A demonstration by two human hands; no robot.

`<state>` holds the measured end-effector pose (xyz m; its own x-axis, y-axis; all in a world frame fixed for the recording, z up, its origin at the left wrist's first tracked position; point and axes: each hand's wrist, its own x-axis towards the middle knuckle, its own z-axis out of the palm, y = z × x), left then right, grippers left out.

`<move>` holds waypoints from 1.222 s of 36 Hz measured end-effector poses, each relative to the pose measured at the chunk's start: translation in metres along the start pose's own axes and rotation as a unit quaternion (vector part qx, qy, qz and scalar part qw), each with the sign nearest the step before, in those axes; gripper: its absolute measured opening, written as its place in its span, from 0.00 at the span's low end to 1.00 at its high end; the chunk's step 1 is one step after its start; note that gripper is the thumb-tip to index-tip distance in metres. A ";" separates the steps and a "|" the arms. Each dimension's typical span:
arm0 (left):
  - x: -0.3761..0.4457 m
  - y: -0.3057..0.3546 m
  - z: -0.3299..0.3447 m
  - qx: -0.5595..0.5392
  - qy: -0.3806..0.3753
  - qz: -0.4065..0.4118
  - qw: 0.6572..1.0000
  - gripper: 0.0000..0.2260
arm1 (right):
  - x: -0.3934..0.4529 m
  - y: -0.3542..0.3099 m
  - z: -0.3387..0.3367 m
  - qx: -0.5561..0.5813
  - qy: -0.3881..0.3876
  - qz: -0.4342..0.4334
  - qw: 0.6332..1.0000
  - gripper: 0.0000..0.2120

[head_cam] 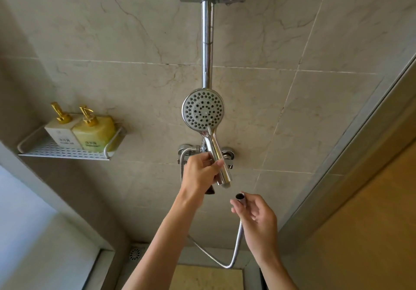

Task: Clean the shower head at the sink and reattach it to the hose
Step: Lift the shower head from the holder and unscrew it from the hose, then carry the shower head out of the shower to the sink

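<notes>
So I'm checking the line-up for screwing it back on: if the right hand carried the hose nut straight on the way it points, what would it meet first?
Most likely the open bottom end of the shower head handle, held by the left hand. The right hand pinches the hose nut just below it, apart; depth alignment is unclear.

Two bare forearms enter from the lower edge, each uncovered from the frame edge to the wrist; no sleeve, cuff, glove, watch, bracelet or ring shows on either; the left hand [201, 172] is seen from its back, knuckles and wrist tendons faintly ridged; the right hand [256, 216] shows short, plain, unpainted nails on slender fingers; both wrists are narrow, the forearms smooth and unmarked; nothing more of the person appears.
</notes>
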<state>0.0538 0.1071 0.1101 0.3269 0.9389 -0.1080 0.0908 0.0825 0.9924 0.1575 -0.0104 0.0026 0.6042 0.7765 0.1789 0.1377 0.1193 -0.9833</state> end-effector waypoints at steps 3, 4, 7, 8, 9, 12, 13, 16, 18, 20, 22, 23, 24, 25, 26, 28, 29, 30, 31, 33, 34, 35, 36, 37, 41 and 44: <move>0.000 0.001 -0.006 -0.012 -0.013 0.008 1.000 0.07 | 0.006 -0.008 -0.009 0.052 -0.015 0.028 0.998 0.10; 0.000 0.001 -0.007 -0.016 -0.019 0.011 1.000 0.07 | 0.009 -0.012 -0.013 0.059 -0.020 0.031 0.998 0.11; 0.000 0.003 -0.011 -0.020 -0.020 0.016 0.999 0.06 | 0.019 -0.024 -0.024 0.061 -0.042 0.029 0.997 0.11; 0.000 0.004 -0.011 -0.019 -0.015 0.017 1.000 0.05 | 0.023 -0.030 -0.028 0.059 -0.052 0.024 0.997 0.12; 0.001 0.005 -0.012 -0.017 -0.011 0.018 1.000 0.04 | 0.027 -0.036 -0.032 0.056 -0.063 0.018 0.996 0.12; 0.003 0.007 -0.013 -0.012 -0.009 0.029 0.999 0.04 | 0.043 -0.056 -0.042 0.051 -0.080 -0.005 0.995 0.11; 0.003 0.008 -0.014 -0.012 -0.008 0.033 0.999 0.04 | 0.049 -0.064 -0.044 0.048 -0.081 -0.013 0.995 0.11; 0.006 0.006 -0.016 -0.014 -0.006 0.046 0.999 0.04 | 0.067 -0.090 -0.050 0.034 -0.073 -0.053 0.995 0.11; 0.007 0.007 -0.017 -0.010 -0.008 0.053 0.999 0.04 | 0.078 -0.109 -0.053 0.026 -0.052 -0.089 0.994 0.10; 0.009 0.008 -0.018 -0.010 -0.014 0.054 0.998 0.04 | 0.088 -0.127 -0.056 0.022 -0.031 -0.126 0.991 0.10; 0.012 0.013 -0.020 -0.006 -0.021 0.059 0.998 0.04 | 0.099 -0.145 -0.057 0.023 -0.016 -0.157 0.987 0.10; 0.014 0.015 -0.020 0.001 -0.022 0.064 0.998 0.04 | 0.105 -0.153 -0.057 0.028 -0.012 -0.170 0.985 0.10; 0.015 0.019 -0.021 0.006 -0.023 0.069 0.997 0.04 | 0.112 -0.162 -0.057 0.035 -0.011 -0.180 0.983 0.10; 0.017 0.022 -0.021 0.010 -0.023 0.073 0.997 0.04 | 0.118 -0.170 -0.057 0.042 -0.010 -0.189 0.981 0.09; 0.019 0.025 -0.022 0.015 -0.022 0.077 0.997 0.05 | 0.125 -0.178 -0.057 0.045 -0.011 -0.197 0.979 0.08; 0.022 0.031 -0.022 0.031 -0.022 0.087 0.995 0.07 | 0.138 -0.195 -0.056 0.046 -0.011 -0.218 0.975 0.06; 0.023 0.034 -0.022 0.037 -0.021 0.091 0.995 0.07 | 0.145 -0.203 -0.056 0.046 -0.010 -0.228 0.973 0.06; 0.025 0.036 -0.023 0.039 -0.018 0.093 0.995 0.07 | 0.151 -0.212 -0.055 0.046 -0.008 -0.236 0.971 0.05; 0.026 0.039 -0.023 0.038 -0.016 0.094 0.995 0.06 | 0.157 -0.220 -0.054 0.047 -0.007 -0.244 0.969 0.05; 0.028 0.042 -0.023 0.031 -0.015 0.095 0.995 0.07 | 0.170 -0.235 -0.051 0.051 -0.010 -0.250 0.967 0.04; 0.029 0.045 -0.024 0.030 -0.014 0.101 0.994 0.07 | 0.178 -0.243 -0.050 0.053 -0.012 -0.255 0.965 0.03; 0.031 0.047 -0.025 0.033 -0.013 0.107 0.994 0.07 | 0.186 -0.251 -0.048 0.054 -0.015 -0.257 0.965 0.03; 0.032 0.047 -0.026 0.037 -0.013 0.111 0.993 0.07 | 0.193 -0.258 -0.046 0.056 -0.019 -0.253 0.966 0.03; 0.034 0.050 -0.027 0.037 -0.014 0.116 0.992 0.08 | 0.201 -0.267 -0.043 0.059 -0.021 -0.250 0.966 0.04; 0.035 0.064 -0.031 0.013 -0.024 0.124 0.992 0.09 | 0.231 -0.298 -0.032 0.058 -0.056 -0.235 0.969 0.03; 0.038 0.070 -0.034 0.012 -0.020 0.134 0.991 0.06 | 0.251 -0.315 -0.022 0.049 -0.092 -0.218 0.970 0.06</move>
<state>0.0406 0.1598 0.1778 0.3801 0.9115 0.1572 0.0184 -0.1774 0.9840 0.2831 0.1328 0.3583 0.3543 0.7350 0.5781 0.2688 0.5120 -0.8158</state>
